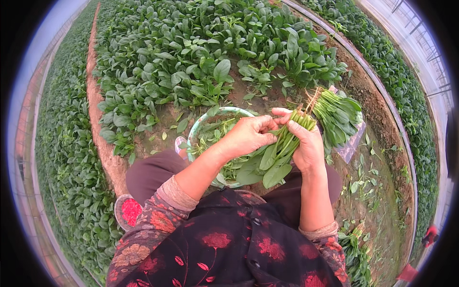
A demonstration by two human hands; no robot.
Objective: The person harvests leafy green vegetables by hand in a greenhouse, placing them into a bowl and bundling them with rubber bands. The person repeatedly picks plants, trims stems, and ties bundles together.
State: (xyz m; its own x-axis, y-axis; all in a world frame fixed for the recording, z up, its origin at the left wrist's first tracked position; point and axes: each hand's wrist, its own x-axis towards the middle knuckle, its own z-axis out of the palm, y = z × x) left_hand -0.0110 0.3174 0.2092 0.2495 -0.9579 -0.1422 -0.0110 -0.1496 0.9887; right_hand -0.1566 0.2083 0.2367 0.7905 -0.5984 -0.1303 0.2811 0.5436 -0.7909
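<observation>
My right hand (pixel 309 145) is closed around the stems of a bunch of spinach (pixel 279 154), its thumb across them near the root ends. The leaves hang down toward my lap. My left hand (pixel 259 132) touches the bunch's left side with bent fingers; whether it pinches a leaf or stem cannot be told. Under my forearm and the bunch stands a round light-green basin (pixel 194 134) with loose green leaves and stems in it. A larger bunch of spinach (pixel 337 116), roots toward the upper left, lies on a patterned sheet (pixel 353 145) just right of my right hand.
Growing spinach (pixel 172 53) fills the bed ahead. Another spinach pile (pixel 355 254) lies on the soil at the lower right, below scattered leaves (pixel 365 183). A container of red material (pixel 131 212) is by my left knee. A pale curved pipe or edging (pixel 389 97) runs along the right.
</observation>
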